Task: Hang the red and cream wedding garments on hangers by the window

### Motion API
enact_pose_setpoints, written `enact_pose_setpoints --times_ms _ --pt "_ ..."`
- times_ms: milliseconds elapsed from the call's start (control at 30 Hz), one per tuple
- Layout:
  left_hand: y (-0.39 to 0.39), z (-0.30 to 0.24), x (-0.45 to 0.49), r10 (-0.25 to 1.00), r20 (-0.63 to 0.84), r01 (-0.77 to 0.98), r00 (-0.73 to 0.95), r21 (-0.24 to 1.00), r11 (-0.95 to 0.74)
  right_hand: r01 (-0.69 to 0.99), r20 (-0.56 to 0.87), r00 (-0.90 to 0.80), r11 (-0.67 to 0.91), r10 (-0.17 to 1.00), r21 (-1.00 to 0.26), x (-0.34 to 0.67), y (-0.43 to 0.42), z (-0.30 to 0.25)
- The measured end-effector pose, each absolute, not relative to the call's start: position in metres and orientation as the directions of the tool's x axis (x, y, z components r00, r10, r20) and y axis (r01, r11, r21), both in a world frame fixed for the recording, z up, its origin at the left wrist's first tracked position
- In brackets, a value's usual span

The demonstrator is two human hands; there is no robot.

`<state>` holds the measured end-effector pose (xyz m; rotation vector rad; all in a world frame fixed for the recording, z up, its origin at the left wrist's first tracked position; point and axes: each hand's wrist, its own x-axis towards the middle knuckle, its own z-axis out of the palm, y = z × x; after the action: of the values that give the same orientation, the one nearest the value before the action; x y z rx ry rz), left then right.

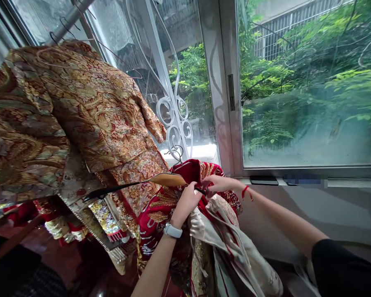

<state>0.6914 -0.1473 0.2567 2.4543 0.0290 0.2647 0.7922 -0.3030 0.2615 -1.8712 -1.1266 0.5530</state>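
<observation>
My left hand [188, 202], with a pale watch on its wrist, is closed on the gathered top of a cream skirt-like garment [207, 231] with red inside. Close beside it, my right hand [214, 185] has its fingers bent together; a small black piece [200, 190] shows between the hands, and what the right fingers grip is partly hidden. Behind both hands a red jacket [160, 202] with gold and silver embroidery hangs on a thin hanger [179, 154]. A tan leaf-shaped piece [168, 179] with a long black strap [117, 189] reaches left from my left hand.
To the left, gold-patterned embroidered jackets [111, 119] hang from a metal rail [71, 20]. White scrolled ironwork [173, 111] stands before the window [297, 103]. A dark phone-like slab [264, 180] lies on the sill at right.
</observation>
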Motion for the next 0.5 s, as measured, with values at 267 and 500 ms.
enact_pose_setpoints --times_ms 267,500 --pt "-0.149 0.251 0.695 0.082 0.159 -0.029 0.984 0.593 -0.805 0.475 0.274 0.848 -0.421 0.453 -0.773 0.794 -0.330 0.156" --pt "-0.145 0.250 0.683 0.004 0.122 -0.088 0.993 0.739 -0.668 0.095 -0.308 0.876 -0.758 0.372 -0.646 0.771 -0.415 0.037"
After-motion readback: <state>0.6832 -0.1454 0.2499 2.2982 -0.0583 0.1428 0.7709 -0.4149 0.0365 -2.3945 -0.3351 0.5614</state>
